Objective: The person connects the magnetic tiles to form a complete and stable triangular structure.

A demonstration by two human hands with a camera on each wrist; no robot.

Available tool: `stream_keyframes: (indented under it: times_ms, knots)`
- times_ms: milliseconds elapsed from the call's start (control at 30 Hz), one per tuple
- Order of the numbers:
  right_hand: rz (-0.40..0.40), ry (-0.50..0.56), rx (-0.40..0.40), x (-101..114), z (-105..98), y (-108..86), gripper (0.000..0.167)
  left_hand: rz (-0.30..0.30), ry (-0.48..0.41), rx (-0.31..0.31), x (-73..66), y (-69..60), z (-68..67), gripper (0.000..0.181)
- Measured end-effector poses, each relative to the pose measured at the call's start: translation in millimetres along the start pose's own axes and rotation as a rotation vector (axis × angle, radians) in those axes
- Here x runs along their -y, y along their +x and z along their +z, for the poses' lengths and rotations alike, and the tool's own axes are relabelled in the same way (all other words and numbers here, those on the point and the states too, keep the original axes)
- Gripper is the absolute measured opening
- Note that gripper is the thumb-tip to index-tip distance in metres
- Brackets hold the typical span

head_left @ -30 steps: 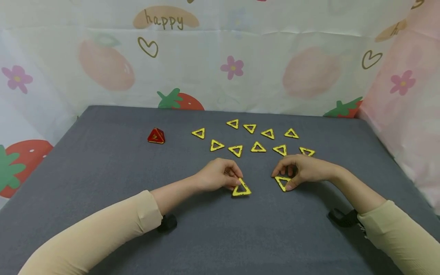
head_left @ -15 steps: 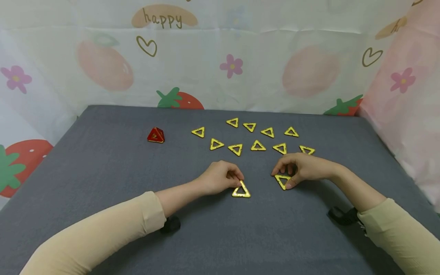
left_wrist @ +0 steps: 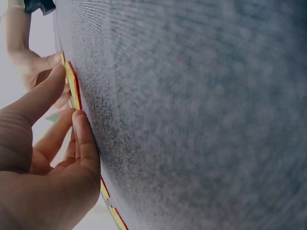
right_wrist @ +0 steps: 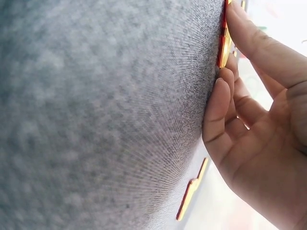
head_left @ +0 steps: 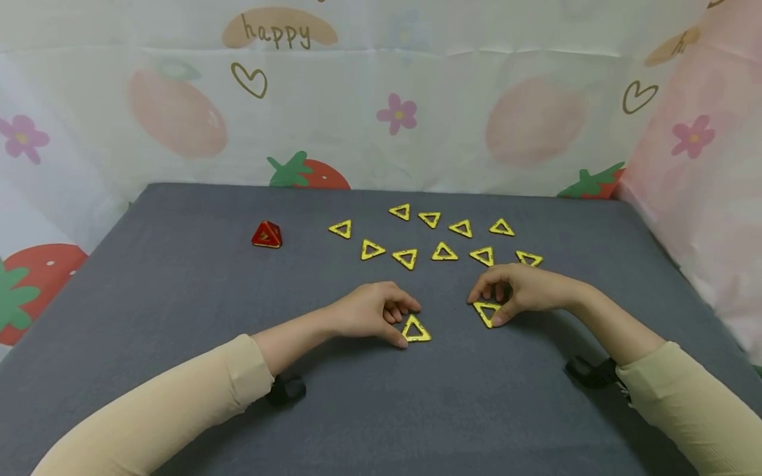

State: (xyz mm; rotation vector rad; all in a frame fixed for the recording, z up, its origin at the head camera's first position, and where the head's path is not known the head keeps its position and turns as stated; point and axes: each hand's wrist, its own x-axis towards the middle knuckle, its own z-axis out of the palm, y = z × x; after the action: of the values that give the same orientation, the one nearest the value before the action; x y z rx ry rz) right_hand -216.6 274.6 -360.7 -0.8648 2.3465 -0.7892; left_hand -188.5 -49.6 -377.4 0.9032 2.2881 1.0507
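In the head view, my left hand (head_left: 372, 309) has its thumb at the lower left corner of a yellow triangle tile (head_left: 423, 335) and its index finger by the top corner. That tile lies flat on the grey cloth; the left wrist view shows its red underside (left_wrist: 76, 91) between thumb and fingertips. My right hand (head_left: 530, 289) holds another yellow triangle tile (head_left: 483, 317) by its edges, thumb at the near corner and index finger at the far left one. The right wrist view shows this tile (right_wrist: 224, 50) edge-on, close to the cloth. A gap separates both tiles.
Several more yellow triangle tiles (head_left: 405, 258) lie scattered behind my hands. A red pyramid (head_left: 266, 235) stands at the back left of the grey-covered table (head_left: 196, 277). A printed curtain (head_left: 357, 99) hangs behind the table and along its sides.
My left hand has let go of the tile's top corner and spread thumb and index finger around its left side. That tile now lies flat. My right hand has barely moved.
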Motion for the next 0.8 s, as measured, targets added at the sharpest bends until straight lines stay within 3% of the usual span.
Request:
stream_keyframes:
  times_ms: [800]
  knots:
    - [0.027,0.008,-0.008,1.5,0.0,1.0,0.038,-0.009,0.020,-0.025,-0.2,0.3,2.5,0.041]
